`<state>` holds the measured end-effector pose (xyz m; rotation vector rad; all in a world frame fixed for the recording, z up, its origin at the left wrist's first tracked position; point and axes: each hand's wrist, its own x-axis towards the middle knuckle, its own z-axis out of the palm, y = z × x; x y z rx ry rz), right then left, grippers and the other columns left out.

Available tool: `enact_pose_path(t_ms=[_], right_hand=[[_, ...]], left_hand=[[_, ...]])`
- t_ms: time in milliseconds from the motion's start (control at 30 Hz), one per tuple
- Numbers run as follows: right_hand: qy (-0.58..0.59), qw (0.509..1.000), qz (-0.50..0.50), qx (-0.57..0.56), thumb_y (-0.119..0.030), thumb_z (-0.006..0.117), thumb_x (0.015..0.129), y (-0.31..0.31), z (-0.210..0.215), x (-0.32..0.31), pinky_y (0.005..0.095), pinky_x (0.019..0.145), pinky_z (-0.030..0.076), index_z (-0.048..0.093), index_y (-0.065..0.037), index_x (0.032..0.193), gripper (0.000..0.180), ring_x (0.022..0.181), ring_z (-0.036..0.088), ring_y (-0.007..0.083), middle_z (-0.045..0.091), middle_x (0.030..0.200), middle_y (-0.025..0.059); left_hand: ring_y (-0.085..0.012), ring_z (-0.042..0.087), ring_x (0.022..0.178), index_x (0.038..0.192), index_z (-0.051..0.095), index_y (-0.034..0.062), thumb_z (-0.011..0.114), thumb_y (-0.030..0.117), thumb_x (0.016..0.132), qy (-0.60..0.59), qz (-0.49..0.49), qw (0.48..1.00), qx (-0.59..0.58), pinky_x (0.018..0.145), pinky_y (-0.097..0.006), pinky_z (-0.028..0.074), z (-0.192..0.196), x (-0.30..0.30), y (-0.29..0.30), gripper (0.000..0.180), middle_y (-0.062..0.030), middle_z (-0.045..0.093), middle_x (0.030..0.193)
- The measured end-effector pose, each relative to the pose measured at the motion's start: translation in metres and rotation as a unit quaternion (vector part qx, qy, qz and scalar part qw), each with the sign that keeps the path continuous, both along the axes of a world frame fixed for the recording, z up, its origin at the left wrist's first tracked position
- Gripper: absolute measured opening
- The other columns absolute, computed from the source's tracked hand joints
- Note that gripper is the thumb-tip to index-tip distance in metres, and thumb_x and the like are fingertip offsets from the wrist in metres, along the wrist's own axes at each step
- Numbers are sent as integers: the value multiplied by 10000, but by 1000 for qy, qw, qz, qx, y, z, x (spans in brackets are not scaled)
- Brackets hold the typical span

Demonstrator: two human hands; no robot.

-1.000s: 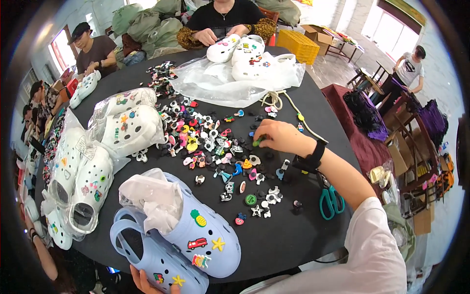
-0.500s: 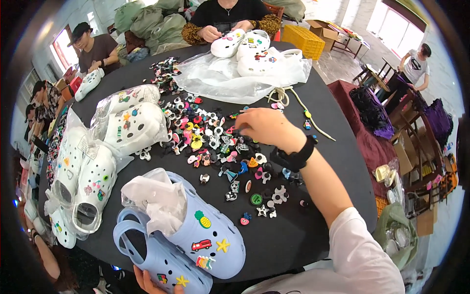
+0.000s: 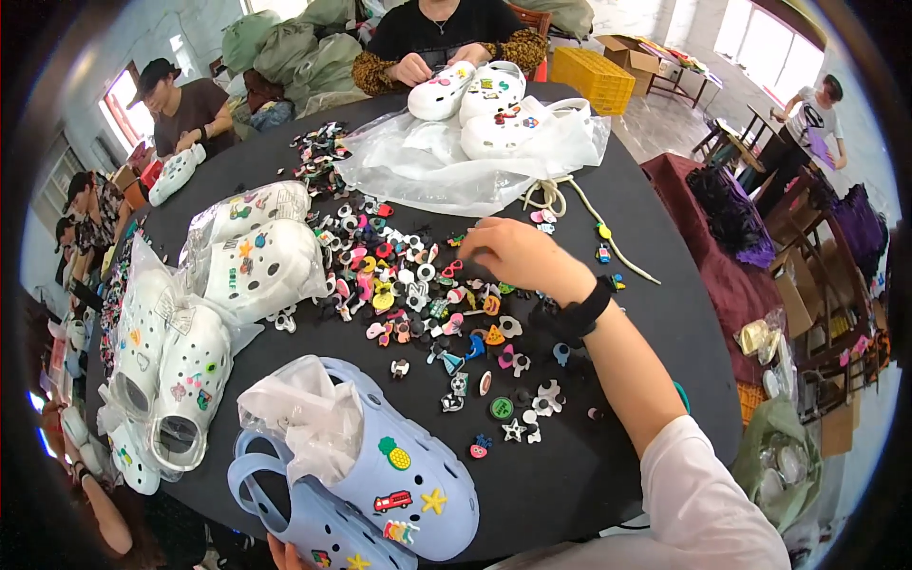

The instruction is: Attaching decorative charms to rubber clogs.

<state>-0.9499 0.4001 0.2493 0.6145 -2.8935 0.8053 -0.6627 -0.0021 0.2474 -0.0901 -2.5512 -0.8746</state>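
Two light blue clogs lie at the lower left of the black table. The upper clog (image 3: 418,475), stuffed with a crumpled white plastic bag (image 3: 309,418), bears pineapple, fire-truck and starfish charms. The lower clog (image 3: 332,532) lies beside it, and my left hand (image 3: 284,553) grips it; only a few fingers show at the bottom edge. My right hand (image 3: 518,255), with a black wristband, is over the right side of a heap of loose shoe charms (image 3: 408,256). Its fingers curl down into the heap, and whatever is between their tips is hidden.
White clogs in clear bags (image 3: 195,366) lie along the left. Across the table, a person handles white clogs (image 3: 494,100) on a plastic sheet (image 3: 418,176). A cord with charms (image 3: 617,256) lies at right; scattered charms (image 3: 502,408) lie nearer. Other people sit at left.
The view has shifted slightly. My right hand stays over the charms, its fingers curled a little further down. My left hand stays on the clog. A standing person at far right now holds something purple.
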Motion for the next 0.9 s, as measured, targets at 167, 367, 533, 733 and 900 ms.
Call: enact_pose_path(t_ms=[167, 367, 533, 733, 900], right_hand=[[93, 994, 31, 54, -8, 620, 759, -32, -26, 5, 382, 899, 503, 689, -166, 1136, 415, 1082, 578, 297, 621, 1130, 86], [-28, 985, 171, 19, 71, 518, 755, 1, -1, 3, 375, 964, 444, 746, -160, 952, 380, 1117, 536, 301, 609, 1164, 89], [-109, 979, 173, 9, 64, 515, 785, 6, 6, -2, 375, 929, 463, 723, -95, 988, 331, 1041, 581, 301, 634, 1084, 105], [75, 984, 161, -28, 12, 581, 813, -43, -8, 11, 386, 970, 471, 637, -136, 1234, 450, 1114, 567, 316, 615, 1195, 101], [-18, 968, 245, 52, -68, 631, 786, -41, -10, 20, 388, 977, 465, 733, -222, 1119, 381, 1160, 533, 304, 578, 1334, 51]], left_hand=[[-434, 311, 1354, 1450, 330, 12, 623, 538, 891, -10, 9, 1000, 9, 1083, -574, 265, 0, 1, 1, 821, -269, 264, 1510], [-430, 296, 1362, 1448, 331, 7, 624, 561, 881, -14, 15, 1000, -3, 1088, -572, 258, -2, 4, -2, 845, -266, 264, 1509], [-424, 281, 1373, 1455, 327, 14, 633, 536, 881, -16, 11, 1000, 14, 1095, -568, 244, -5, 5, -4, 834, -260, 251, 1515], [-418, 268, 1382, 1463, 319, 29, 646, 511, 879, -19, 8, 1000, 21, 1098, -567, 236, -4, 4, -3, 825, -258, 234, 1522], [-420, 264, 1383, 1467, 311, 34, 648, 486, 882, -28, 7, 999, 31, 1099, -569, 234, -1, 5, -1, 813, -258, 232, 1523]])
